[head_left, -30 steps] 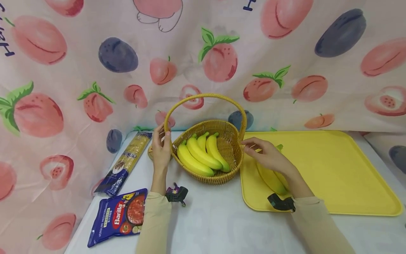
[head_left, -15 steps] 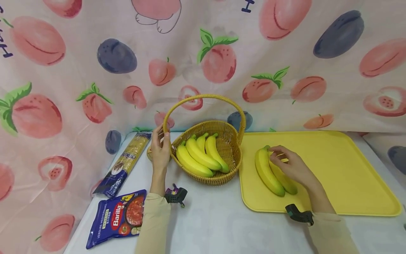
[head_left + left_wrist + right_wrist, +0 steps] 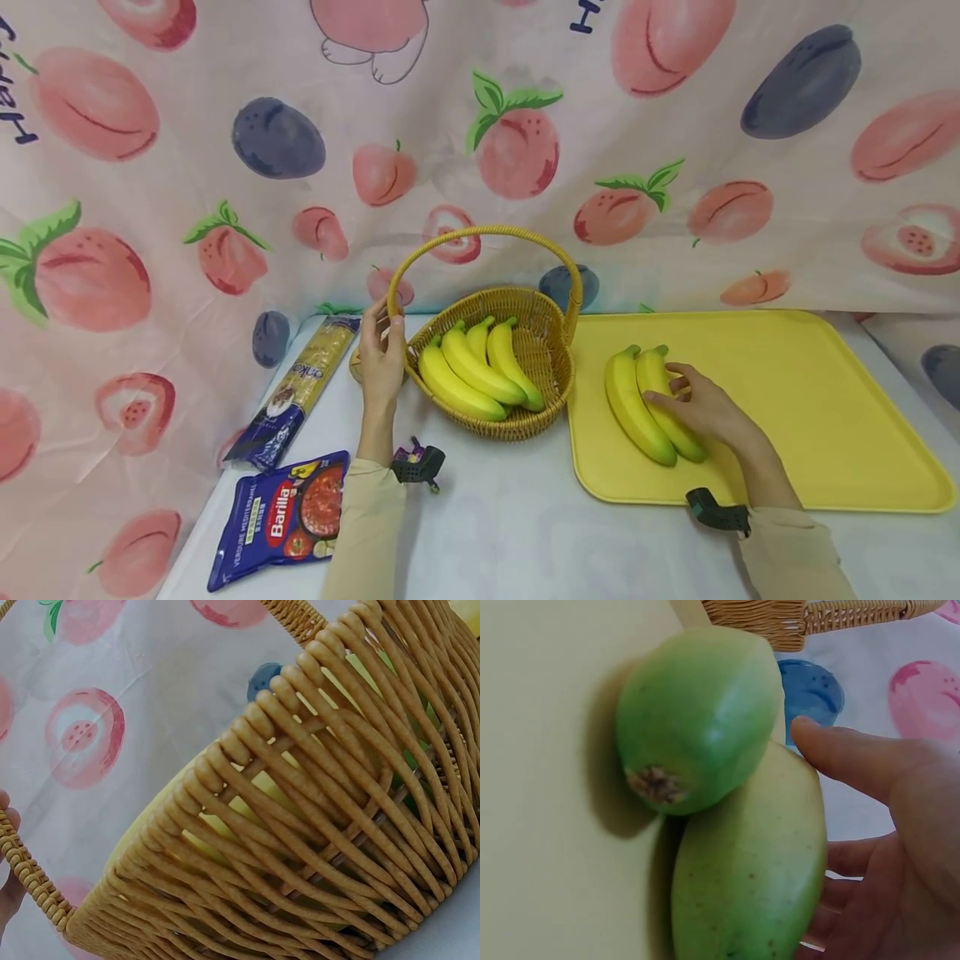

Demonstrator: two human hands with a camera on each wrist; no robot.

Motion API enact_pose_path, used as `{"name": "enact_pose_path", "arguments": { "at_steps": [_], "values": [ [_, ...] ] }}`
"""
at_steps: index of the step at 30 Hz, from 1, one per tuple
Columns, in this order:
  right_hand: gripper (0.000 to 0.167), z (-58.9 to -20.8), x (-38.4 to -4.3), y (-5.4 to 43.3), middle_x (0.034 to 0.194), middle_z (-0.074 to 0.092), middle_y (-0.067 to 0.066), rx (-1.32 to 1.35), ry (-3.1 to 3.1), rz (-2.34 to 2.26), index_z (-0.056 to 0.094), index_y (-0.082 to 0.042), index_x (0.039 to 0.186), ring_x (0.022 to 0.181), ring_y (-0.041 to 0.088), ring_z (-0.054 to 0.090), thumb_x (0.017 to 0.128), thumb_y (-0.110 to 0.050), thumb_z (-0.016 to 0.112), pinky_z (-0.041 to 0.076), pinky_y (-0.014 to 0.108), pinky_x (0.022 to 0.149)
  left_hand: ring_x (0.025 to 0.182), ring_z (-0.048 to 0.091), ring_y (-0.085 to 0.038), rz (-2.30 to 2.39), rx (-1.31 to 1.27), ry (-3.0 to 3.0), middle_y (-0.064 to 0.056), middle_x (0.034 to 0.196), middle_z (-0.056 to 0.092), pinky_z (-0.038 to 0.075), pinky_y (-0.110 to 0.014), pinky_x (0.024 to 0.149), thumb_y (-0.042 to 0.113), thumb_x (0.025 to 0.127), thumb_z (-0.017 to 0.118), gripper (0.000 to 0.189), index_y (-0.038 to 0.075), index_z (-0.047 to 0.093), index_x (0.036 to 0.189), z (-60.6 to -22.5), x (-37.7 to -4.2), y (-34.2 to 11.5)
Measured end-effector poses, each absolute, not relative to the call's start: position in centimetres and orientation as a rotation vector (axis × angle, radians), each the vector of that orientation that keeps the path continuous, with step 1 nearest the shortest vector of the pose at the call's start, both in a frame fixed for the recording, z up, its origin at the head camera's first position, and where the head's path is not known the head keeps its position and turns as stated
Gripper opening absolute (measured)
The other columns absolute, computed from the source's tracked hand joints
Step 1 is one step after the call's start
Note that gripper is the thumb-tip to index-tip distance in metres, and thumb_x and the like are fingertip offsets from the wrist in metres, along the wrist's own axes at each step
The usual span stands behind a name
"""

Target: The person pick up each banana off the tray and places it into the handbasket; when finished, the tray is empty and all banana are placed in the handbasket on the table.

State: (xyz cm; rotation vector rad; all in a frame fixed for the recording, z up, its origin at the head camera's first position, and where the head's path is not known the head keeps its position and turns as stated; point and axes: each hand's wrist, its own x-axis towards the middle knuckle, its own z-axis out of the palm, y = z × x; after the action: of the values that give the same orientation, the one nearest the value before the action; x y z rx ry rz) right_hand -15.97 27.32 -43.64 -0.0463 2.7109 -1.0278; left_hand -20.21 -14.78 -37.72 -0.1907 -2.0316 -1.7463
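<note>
A woven wicker basket [image 3: 517, 429] with a tall arched handle [image 3: 491, 229] stands mid-table, with several yellow bananas [image 3: 472, 367] inside. My left hand [image 3: 381, 346] holds the lower left end of that handle; in the left wrist view its fingers show behind the handle at the left edge. Two bananas lie side by side on a yellow tray [image 3: 817, 400]. Over the right banana [image 3: 663, 408] lies my right hand [image 3: 708, 404], thumb towards the left banana [image 3: 633, 408] and fingers curled along the far side. The right wrist view shows their green ends close up.
Left of the basket lie a pack of spaghetti [image 3: 303, 383] and a blue Barilla sauce pouch [image 3: 285, 521]. A small round item [image 3: 356, 363] is partly hidden behind the left hand. A fruit-print cloth [image 3: 450, 125] hangs behind the table.
My right hand has moved from the basket's right rim to the tray, then down and slightly right onto the right banana. The left hand stays at the handle.
</note>
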Motion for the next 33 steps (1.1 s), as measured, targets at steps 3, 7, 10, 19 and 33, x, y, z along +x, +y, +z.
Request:
{"name": "enact_pose_path", "arguments": {
  "at_steps": [3,7,10,19,33],
  "values": [
    [0.085,-43.7,-16.0,27.4,0.126,0.049,0.028,-0.049,2.713,-1.011,0.027,0.007,0.143,0.11,0.039,0.05,0.09,-0.053,0.054,0.045,0.05,0.087,0.12,0.049,-0.028,-1.749,-0.191,-2.027,-0.018,0.128,0.05,0.04,-0.039,0.1,0.009,0.099,0.046,0.037,0.001,0.044,0.135,-37.8,-20.2,-14.8],
    [0.082,-43.5,-15.8,27.4,0.126,0.05,0.026,-0.061,2.709,-1.02,0.028,0.006,0.143,0.111,0.038,0.051,0.091,-0.052,0.053,0.045,0.049,0.086,0.12,0.049,-0.028,-1.752,-0.19,-2.025,-0.017,0.128,0.049,0.039,-0.037,0.1,0.01,0.099,0.046,0.037,0.003,0.045,0.135,-37.8,-20.2,-14.8],
    [0.081,-42.9,-15.6,27.4,0.128,0.049,0.024,-0.078,2.694,-1.052,0.028,0.002,0.145,0.11,0.036,0.051,0.091,-0.053,0.052,0.046,0.043,0.083,0.121,0.048,-0.034,-1.759,-0.199,-2.017,-0.017,0.128,0.049,0.04,-0.035,0.098,0.01,0.099,0.046,0.037,0.003,0.045,0.135,-37.8,-20.3,-14.8],
    [0.07,-40.6,-14.8,25.6,0.127,0.052,0.017,-0.261,2.713,-1.154,0.032,-0.006,0.146,0.106,0.028,0.053,0.092,-0.043,0.057,0.045,0.034,0.08,0.118,0.05,-0.031,-1.753,-0.206,-2.014,-0.019,0.127,0.05,0.041,-0.029,0.094,0.009,0.098,0.046,0.037,0.001,0.045,0.134,-37.9,-20.2,-14.9],
    [0.06,-39.4,-14.4,21.4,0.118,0.057,0.008,-0.499,2.636,-1.258,0.039,-0.013,0.142,0.105,0.024,0.053,0.091,-0.037,0.061,0.047,0.037,0.082,0.121,0.048,-0.034,-1.748,-0.196,-2.024,-0.021,0.13,0.048,0.04,-0.033,0.096,0.009,0.099,0.046,0.037,0.001,0.044,0.135,-37.8,-20.1,-14.8]
  ]
}}
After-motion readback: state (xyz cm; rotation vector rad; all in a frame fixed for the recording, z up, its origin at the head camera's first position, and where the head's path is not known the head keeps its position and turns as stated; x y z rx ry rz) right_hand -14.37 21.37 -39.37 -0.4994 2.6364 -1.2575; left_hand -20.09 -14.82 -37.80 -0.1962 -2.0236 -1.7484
